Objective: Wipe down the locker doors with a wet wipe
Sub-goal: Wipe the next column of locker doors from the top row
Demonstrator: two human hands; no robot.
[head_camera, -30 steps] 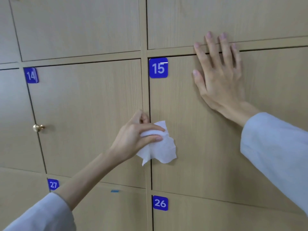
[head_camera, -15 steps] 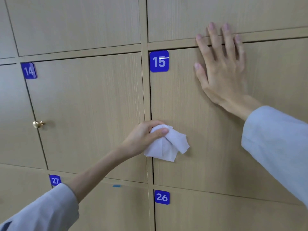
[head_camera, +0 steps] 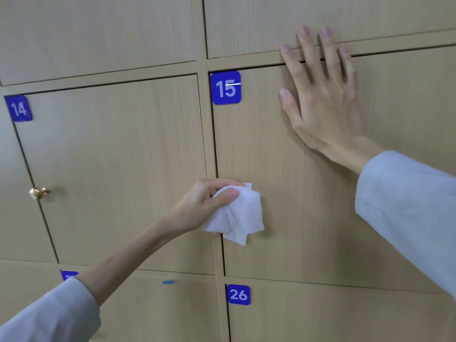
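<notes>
Light wood-grain laminate locker doors across the whole head view, set in a frame of the same tone.

Far left: square blue plate numbered 14 (head_camera: 19, 108) at top-left corner of the wood-grain door 14 (head_camera: 118, 169). Small round brass knob (head_camera: 38, 193) at that door's left edge, about mid-height.

Lower left: pale grey-blue left sleeve (head_camera: 49, 314), bare forearm rising toward centre. Just above the cuff, a blue number plate (head_camera: 69, 275), mostly hidden by the arm; digits unreadable. Short strip of blue tape (head_camera: 168, 282) on the lower door, right of that plate.

Centre: left hand (head_camera: 204, 206) gripping crumpled white wet wipe (head_camera: 238, 214); thumb over the front, fingers curled round the top. Wipe pressed against left edge of wood-grain door 15 (head_camera: 308, 218), about mid-height, just right of the vertical seam between 14 and 15. Loose folds hanging below the hand.

Above: square blue plate numbered 15 (head_camera: 225, 87) at top-left corner of door 15. Below: square blue plate numbered 26 (head_camera: 238, 294) on the next door down.

Right: right hand (head_camera: 323, 104) flat on upper part of door 15, fingers straight and slightly spread, tips lying across the horizontal frame rail (head_camera: 246, 60) above it. Nothing held. Pale grey-blue right sleeve (head_camera: 407, 206) entering from the right edge.
</notes>
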